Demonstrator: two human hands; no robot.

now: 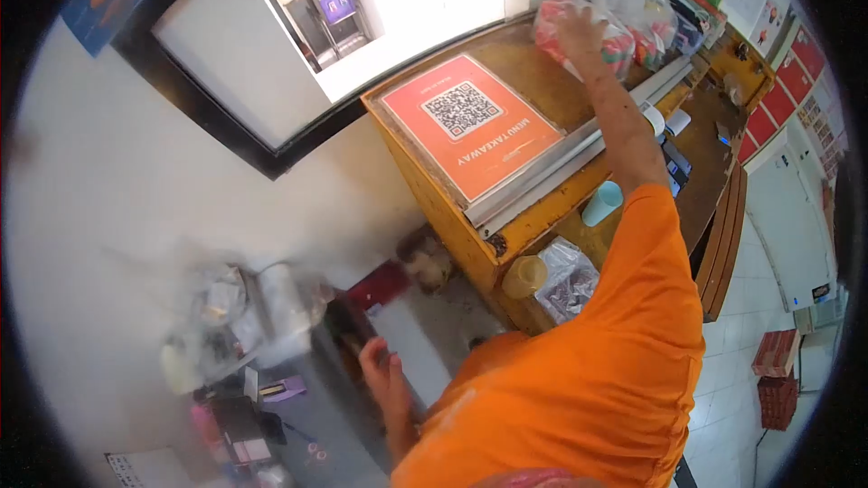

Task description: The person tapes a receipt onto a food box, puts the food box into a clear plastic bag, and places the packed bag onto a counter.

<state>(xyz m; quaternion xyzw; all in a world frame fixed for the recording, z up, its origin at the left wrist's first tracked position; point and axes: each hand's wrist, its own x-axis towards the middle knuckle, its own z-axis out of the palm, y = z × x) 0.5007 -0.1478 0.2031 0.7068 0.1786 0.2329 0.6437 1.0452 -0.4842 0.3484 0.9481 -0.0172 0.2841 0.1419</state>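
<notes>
My right hand (581,34) reaches far across the counter, its fingers closing on a clear plastic bag (549,25) with red and white contents. The fingertips are partly lost against the bag. More clear plastic bags (646,32) with red and green contents stand right beside it. My left hand (384,375) hangs low on the left, with its fingers loosely bent and apart and nothing visible in it. It is nearest a grey surface (339,398) with blurred items.
An orange QR-code menu sheet (506,154) lies on the wooden counter (533,63), with a metal rail (542,181) along its edge. Below are a light-blue cup (601,203), a tan tub (524,277) and a plastic bag (568,280). Phones (675,167) lie farther right.
</notes>
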